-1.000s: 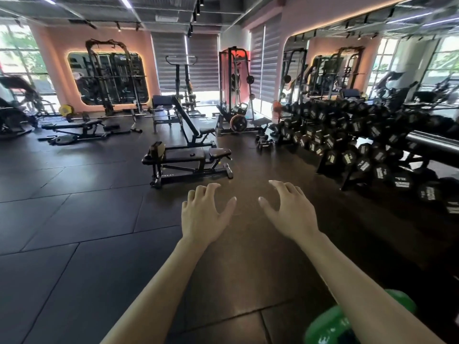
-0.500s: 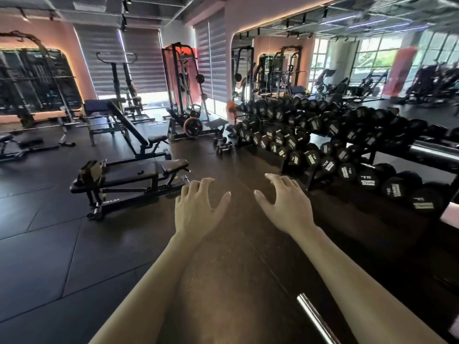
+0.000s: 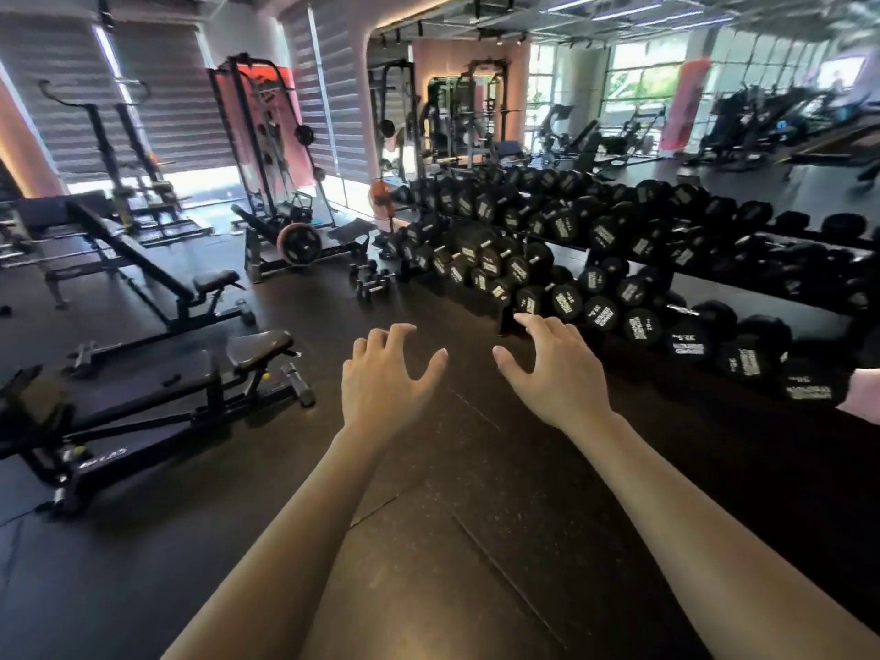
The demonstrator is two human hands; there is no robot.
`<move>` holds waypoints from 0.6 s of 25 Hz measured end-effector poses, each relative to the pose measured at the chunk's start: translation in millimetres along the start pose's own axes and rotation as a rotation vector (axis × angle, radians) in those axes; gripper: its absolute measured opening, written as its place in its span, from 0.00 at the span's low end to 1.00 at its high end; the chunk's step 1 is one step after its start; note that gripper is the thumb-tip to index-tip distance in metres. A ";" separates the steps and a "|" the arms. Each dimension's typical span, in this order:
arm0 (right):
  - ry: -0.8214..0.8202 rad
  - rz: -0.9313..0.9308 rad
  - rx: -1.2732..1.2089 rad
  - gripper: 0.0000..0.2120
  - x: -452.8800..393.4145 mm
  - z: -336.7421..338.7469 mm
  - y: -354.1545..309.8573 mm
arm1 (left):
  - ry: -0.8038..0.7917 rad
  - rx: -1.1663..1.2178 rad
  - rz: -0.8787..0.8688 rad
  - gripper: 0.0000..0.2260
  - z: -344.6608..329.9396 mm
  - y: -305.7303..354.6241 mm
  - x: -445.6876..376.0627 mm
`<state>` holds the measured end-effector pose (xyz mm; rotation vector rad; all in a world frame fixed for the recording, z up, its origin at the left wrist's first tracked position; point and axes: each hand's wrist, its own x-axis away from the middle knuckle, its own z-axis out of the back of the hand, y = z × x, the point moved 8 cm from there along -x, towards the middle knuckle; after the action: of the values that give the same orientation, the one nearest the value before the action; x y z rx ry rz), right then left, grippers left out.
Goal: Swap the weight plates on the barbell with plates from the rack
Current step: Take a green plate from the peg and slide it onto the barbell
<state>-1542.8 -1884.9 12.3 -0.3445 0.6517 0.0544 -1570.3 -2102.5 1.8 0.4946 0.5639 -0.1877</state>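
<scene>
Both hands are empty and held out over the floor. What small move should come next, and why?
Probably keep turning and walking to find plates. The left hand and right hand are open and hold nothing. Only a dumbbell rack lies ahead on the right. The one plate in view sits on a machine farther back; no barbell shows.

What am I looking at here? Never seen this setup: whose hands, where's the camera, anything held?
There is no machine: a person wears one wide-angle camera on the head, looking forward and down. The two bare arms reaching out are theirs. The left hand and right hand are open, fingers spread, holding nothing, above a dark rubber gym floor. To the right stands a long tiered rack of black dumbbells; to the left, a black padded bench. No barbell is clearly in view.
</scene>
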 end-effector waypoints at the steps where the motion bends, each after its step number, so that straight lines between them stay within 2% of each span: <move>1: 0.007 -0.028 0.032 0.28 -14.5 -10.4 13.9 | -0.017 0.023 -0.029 0.27 -21.5 -1.1 -23.6; 6: 0.072 -0.211 0.238 0.27 -84.6 -38.1 88.4 | -0.114 0.170 -0.225 0.26 -124.9 32.6 -138.9; 15: 0.198 -0.503 0.480 0.28 -153.4 -40.6 258.0 | -0.273 0.395 -0.527 0.26 -305.5 171.5 -263.3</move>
<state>-1729.0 -1646.4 -1.9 -0.0407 0.7341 -0.6145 -1879.7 -1792.2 -8.3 0.6815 0.3780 -0.8688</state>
